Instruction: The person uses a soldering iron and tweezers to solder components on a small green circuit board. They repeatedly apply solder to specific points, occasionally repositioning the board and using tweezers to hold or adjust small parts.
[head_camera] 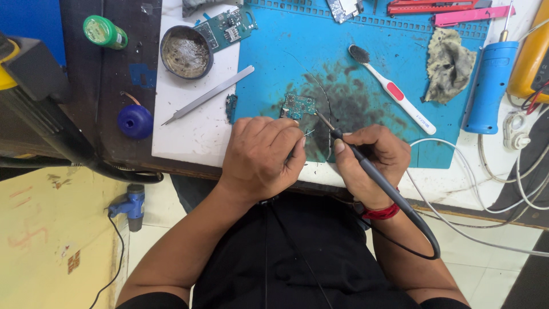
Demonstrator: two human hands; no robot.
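While right hand (370,157) pinches soldering iron (366,166) pen-style, left hand (264,153) fingers pressed on thin wire (309,133) beside circuit board (299,106), frame centre; board light, stiff, fragile: hold by edges.

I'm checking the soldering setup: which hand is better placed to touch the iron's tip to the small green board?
Right. The right hand grips the soldering iron, tip near the circuit board. The left hand pinches thin wire.

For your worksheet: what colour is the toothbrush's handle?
White with a red grip, toothbrush, head view.
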